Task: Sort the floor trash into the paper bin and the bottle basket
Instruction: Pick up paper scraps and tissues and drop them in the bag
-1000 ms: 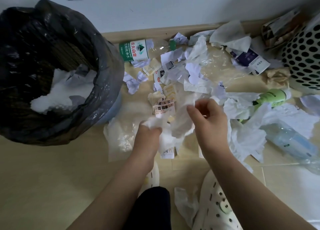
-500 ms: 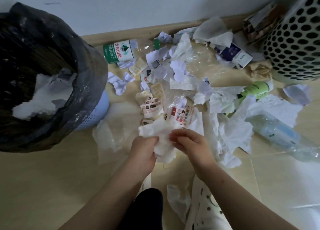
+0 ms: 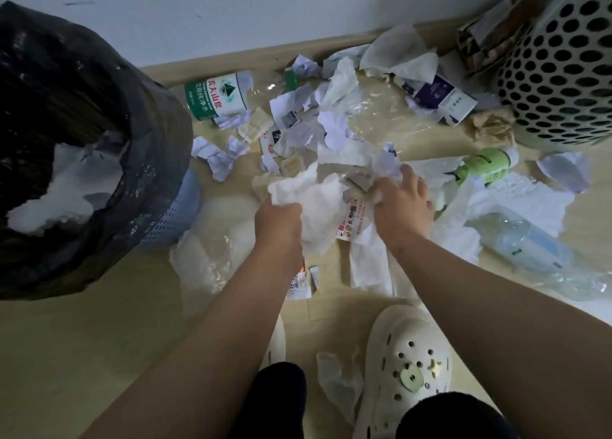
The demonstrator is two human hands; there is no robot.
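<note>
On my feed both forearms reach up from the bottom edge into the litter at centre frame. The left hand (image 3: 279,222) is fisted, knuckles toward the camera, gripping a white tissue wad (image 3: 311,200) that bulges above and to the right of it. The right hand (image 3: 402,206) lies palm down just right of that, fingers bent over a crumpled paper (image 3: 386,168) and clutching it against the heap.

The paper bin (image 3: 159,147), lined with a black bag and holding white scraps, fills the upper left. The perforated bottle basket (image 3: 563,74) stands at the upper right. I count three bottles on the floor (image 3: 82,356): a green-label bottle (image 3: 217,98) beside the bin, a pale green bottle (image 3: 486,166) and a clear bottle (image 3: 530,248) right of the hands.
</note>
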